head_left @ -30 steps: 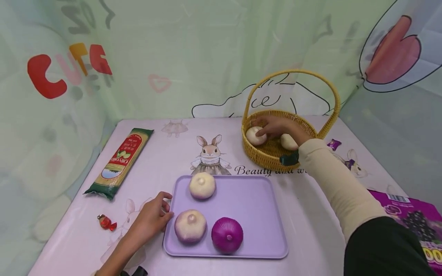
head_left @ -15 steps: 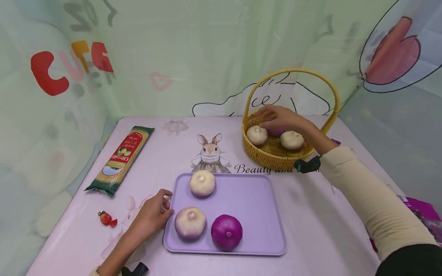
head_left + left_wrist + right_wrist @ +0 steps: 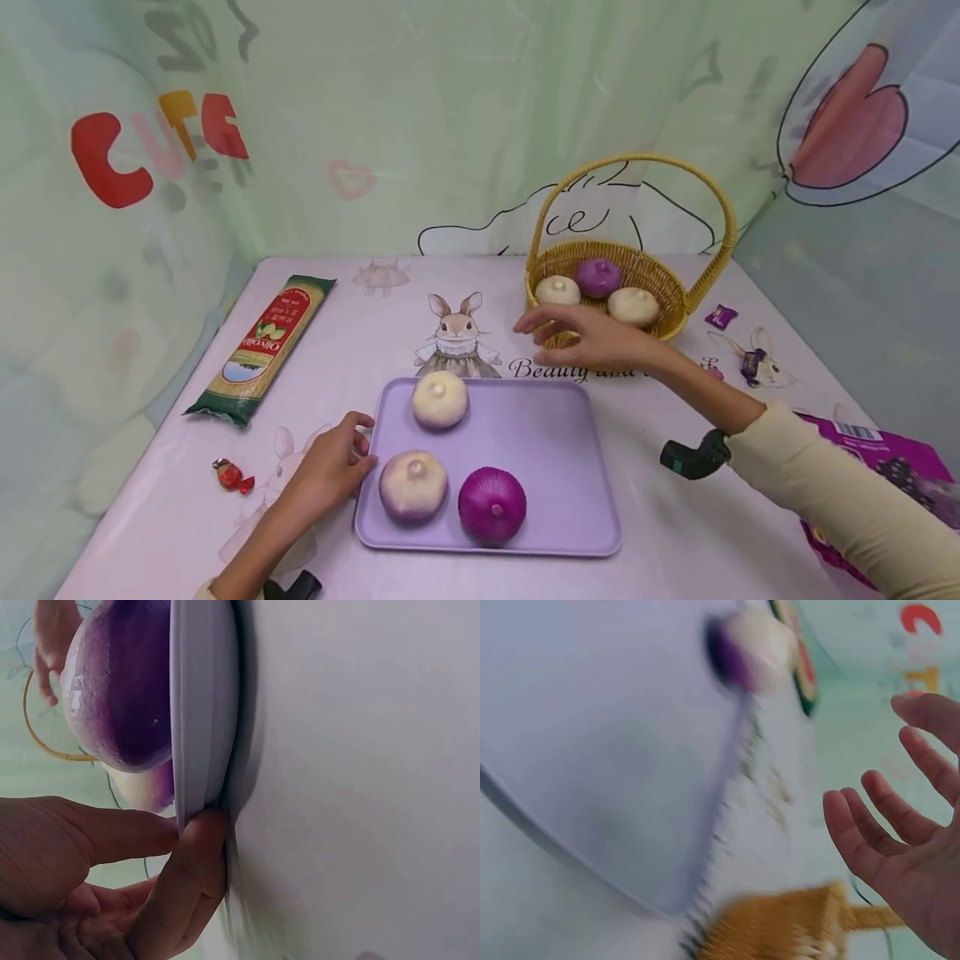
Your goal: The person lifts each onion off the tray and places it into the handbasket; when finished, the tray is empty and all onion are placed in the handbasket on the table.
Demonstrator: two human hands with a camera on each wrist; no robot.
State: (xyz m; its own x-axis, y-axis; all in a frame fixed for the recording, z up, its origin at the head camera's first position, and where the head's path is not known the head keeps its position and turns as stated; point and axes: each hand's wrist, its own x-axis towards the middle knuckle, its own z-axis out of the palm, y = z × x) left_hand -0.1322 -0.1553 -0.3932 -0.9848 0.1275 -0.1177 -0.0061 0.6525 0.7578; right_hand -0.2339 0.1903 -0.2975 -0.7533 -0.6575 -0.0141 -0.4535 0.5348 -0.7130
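Note:
A lilac tray (image 3: pixel 547 467) carries two white-and-purple turnips, one at the back (image 3: pixel 440 400) and one in front (image 3: pixel 414 487), beside a purple onion (image 3: pixel 492 505). My left hand (image 3: pixel 330 467) pinches the tray's left rim; the left wrist view shows its thumb and index finger at the edge. In front of the wicker basket (image 3: pixel 667 275) hovers my right hand (image 3: pixel 588 336), fingers spread and holding nothing. Inside the basket are a purple onion (image 3: pixel 597 277) and two whitish turnips, left (image 3: pixel 557 290) and right (image 3: pixel 633 307). The right hand hides part of the basket's front.
A pasta packet (image 3: pixel 262 350) and a red-wrapped candy (image 3: pixel 233 476) lie to the left. Purple candies (image 3: pixel 722 316) are right of the basket, and a purple bag (image 3: pixel 862 450) lies at the right, partly under the sleeve. Printed curtains enclose the table.
My right hand has let go of the left turnip in the basket, lifted out and come toward the tray with nothing in it. The left hand stays at the tray's rim.

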